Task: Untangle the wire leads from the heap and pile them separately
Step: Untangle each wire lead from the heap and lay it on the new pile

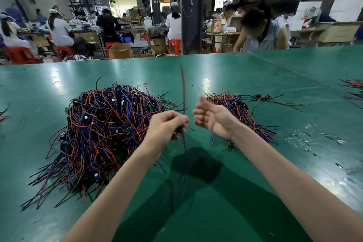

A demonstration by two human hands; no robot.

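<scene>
A big tangled heap of red, blue and black wire leads (104,129) lies on the green table (245,76) at the left. A smaller sorted pile of leads (243,110) lies at the right, partly behind my right wrist. My left hand (167,125) pinches one wire lead (184,92) at its dark connector; its wires stick up above the hand, blurred, and others hang down below it. My right hand (212,116) hovers just right of the lead, palm up, fingers loosely spread and holding nothing.
Scraps of clear plastic (302,139) litter the table at the right. More leads (353,88) lie at the far right edge and a few at the far left edge. A person (261,29) bends over beyond the table's far side; other workers sit at benches behind.
</scene>
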